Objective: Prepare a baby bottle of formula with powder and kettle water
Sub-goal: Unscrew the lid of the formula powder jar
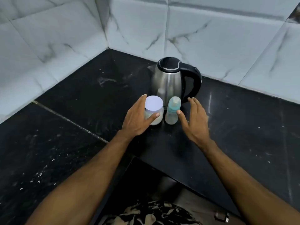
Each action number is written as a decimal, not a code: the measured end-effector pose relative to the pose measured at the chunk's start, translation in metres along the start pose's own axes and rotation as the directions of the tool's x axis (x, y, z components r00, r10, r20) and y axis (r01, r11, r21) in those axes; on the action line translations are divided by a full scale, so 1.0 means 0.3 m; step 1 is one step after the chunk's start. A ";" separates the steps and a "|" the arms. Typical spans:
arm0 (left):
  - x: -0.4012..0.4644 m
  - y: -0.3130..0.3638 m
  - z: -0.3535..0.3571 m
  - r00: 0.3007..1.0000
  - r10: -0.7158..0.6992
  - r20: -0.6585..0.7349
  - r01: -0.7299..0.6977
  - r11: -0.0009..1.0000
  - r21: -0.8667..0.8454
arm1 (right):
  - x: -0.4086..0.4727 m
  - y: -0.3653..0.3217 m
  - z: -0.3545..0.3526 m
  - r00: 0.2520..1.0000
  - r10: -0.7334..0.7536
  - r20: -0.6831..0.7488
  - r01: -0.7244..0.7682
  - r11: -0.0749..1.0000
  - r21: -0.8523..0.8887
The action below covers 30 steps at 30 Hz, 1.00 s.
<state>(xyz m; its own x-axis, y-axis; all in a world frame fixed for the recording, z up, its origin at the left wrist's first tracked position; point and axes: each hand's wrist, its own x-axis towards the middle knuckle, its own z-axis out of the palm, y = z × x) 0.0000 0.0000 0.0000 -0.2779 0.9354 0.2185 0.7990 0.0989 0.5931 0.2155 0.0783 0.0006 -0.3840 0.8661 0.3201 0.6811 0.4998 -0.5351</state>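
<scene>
Just starting out: left hand [138, 117] wraps the powder jar [153, 111], right hand [194, 118] hangs open beside the capped bottle [172, 112]. Probably both lids need unscrewing next.

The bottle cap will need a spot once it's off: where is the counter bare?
Bare black counter lies right of the steel kettle, and left of the white-lidded jar. Crowded: jar, capped baby bottle and kettle cluster together.
</scene>
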 end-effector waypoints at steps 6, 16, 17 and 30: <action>0.009 -0.005 0.031 0.996 -0.079 0.038 0.081 0.996 -0.040 | -0.031 0.012 0.036 0.998 0.042 0.036 -0.041 0.999 -0.027; 0.048 -0.009 0.082 0.975 -0.220 -0.012 0.212 0.953 -0.217 | -0.048 0.012 0.045 0.996 0.077 0.047 -0.078 0.997 0.024; 0.050 -0.006 0.081 0.972 -0.234 -0.027 0.220 0.944 -0.246 | -0.051 0.010 0.047 0.995 0.084 0.043 -0.086 0.995 0.046; -0.207 -0.016 -0.052 0.980 -0.138 0.147 0.180 0.924 -0.336 | -0.135 -0.076 0.045 0.995 0.098 0.014 -0.097 0.927 0.361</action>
<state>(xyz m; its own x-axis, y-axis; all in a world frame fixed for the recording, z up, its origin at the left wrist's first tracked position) 0.0049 -0.0638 -0.0043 -0.3039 0.9525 0.0186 0.5090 0.1458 0.8483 0.2072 0.0321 -0.0106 -0.3239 0.9111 0.2550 0.4437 0.3843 -0.8096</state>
